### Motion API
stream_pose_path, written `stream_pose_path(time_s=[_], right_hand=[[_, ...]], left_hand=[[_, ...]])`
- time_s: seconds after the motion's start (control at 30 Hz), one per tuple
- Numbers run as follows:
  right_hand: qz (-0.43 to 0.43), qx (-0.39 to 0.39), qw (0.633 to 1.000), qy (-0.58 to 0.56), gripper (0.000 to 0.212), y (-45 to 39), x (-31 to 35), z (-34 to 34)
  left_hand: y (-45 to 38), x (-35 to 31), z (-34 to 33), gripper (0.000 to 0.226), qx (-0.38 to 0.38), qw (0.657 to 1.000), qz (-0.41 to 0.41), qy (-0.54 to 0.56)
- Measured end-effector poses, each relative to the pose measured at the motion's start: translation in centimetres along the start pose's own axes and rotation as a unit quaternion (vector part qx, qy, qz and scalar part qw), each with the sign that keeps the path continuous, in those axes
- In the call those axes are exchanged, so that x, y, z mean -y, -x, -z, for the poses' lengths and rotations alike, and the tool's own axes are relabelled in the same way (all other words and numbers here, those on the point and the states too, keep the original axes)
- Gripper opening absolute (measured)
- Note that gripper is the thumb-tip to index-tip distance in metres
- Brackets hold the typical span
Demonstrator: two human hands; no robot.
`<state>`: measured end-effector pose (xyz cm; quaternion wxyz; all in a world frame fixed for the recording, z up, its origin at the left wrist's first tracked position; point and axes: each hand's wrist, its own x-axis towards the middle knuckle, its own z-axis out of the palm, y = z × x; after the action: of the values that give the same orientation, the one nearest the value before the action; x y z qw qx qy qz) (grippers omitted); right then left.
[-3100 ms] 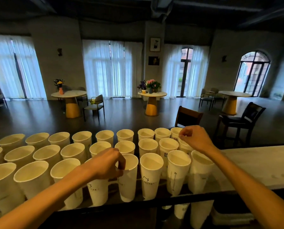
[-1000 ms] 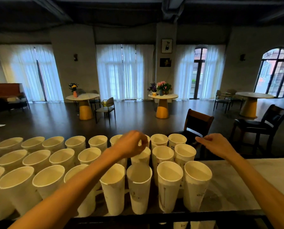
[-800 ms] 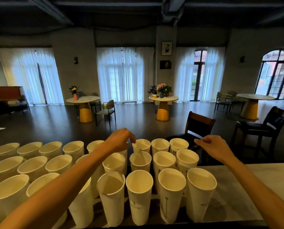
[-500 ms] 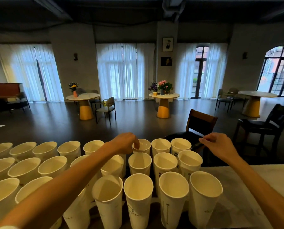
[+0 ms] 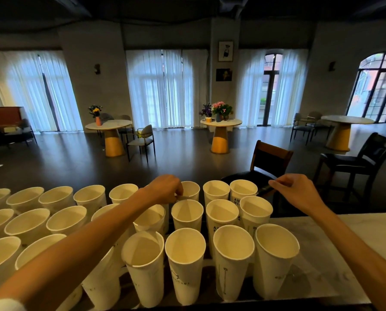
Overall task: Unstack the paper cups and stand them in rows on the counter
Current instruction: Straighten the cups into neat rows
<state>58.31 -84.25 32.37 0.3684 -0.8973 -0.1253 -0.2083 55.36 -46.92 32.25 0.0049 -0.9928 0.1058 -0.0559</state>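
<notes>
Several white paper cups stand upright in three rows on the counter (image 5: 349, 241), from the left edge to about the middle. My left hand (image 5: 165, 190) reaches over the rows, its fingers curled down onto the near rim of a back-row cup (image 5: 191, 191), which it seems to pinch. My right hand (image 5: 296, 191) hovers in the air just right of the rightmost back-row cup (image 5: 243, 190), fingers curled with thumb against forefinger, nothing visible in it. The front row ends at a cup (image 5: 276, 254) below my right forearm.
The pale marble counter runs bare to the right of the cups. Beyond its far edge stand two dark chairs (image 5: 270, 163) (image 5: 358, 160), and round tables (image 5: 220, 133) with flowers further back on a dark floor.
My left hand has left the front row and reached over to a back-row cup. My right hand has moved right, off the cups, and now hovers beside them.
</notes>
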Motion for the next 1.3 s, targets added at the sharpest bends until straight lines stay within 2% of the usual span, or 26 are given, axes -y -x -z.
stream_pose_path(time_s=[0.5,0.63,0.77,0.87,1.0,1.3], right_hand=[[0.024,0.035,0.999,-0.004,0.02,-0.5,2.8,-2.3],[0.016,0.057,0.998,-0.006,0.024,-0.8,3.8,-3.5],[0.028,0.082,0.996,-0.016,0.029,-0.3,6.1,-4.2],[0.043,0.111,0.993,-0.008,0.034,0.5,8.7,-4.8],[0.056,0.146,0.988,-0.012,0.043,2.4,12.5,-5.9],[0.061,0.089,0.993,-0.046,0.047,10.6,20.4,-8.6]], left_hand=[[0.6,1.4,1.2,0.027,-0.016,0.997,-0.012,0.078],[2.2,2.6,3.3,0.038,-0.05,0.985,-0.002,0.166],[5.2,4.5,5.1,0.04,-0.108,0.969,0.004,0.22],[7.6,5.6,5.7,0.038,-0.138,0.962,0.008,0.234],[11.0,6.6,5.8,0.045,-0.124,0.97,0.018,0.206],[21.4,11.2,6.0,0.04,-0.17,0.958,-0.003,0.232]])
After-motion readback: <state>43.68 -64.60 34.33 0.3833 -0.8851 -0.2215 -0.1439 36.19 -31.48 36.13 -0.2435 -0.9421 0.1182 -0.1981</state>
